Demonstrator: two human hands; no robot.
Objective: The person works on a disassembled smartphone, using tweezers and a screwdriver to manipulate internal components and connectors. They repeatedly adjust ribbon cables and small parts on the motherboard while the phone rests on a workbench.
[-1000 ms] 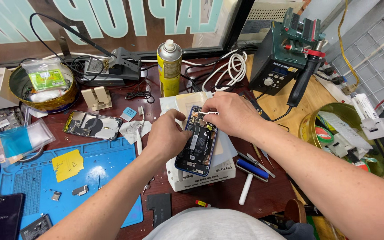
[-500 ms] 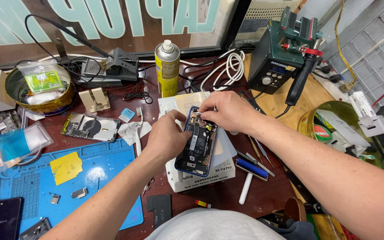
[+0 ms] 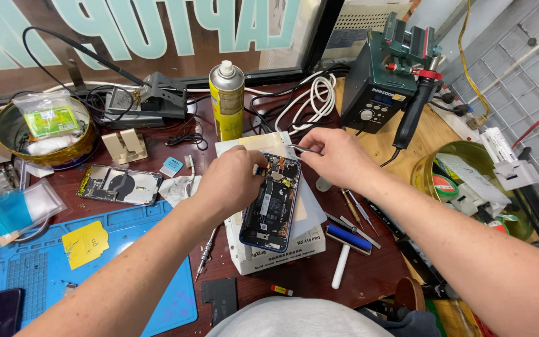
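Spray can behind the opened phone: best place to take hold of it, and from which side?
Take the spray can around its yellow body, mid-height, coming from the front right. It stands upright and round, so a wrap grip should hold. The left hand and opened phone sit just in front, and cables crowd its right.

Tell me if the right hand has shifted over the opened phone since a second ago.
No. The right hand holds tweezers at the same top corner of the opened phone, just as before; only the camera shifted slightly.

Two bare forearms, no sleeves, rings or watch; hands (image 3: 232, 181) ungloved; grey shirt front (image 3: 294, 318) at six o'clock.
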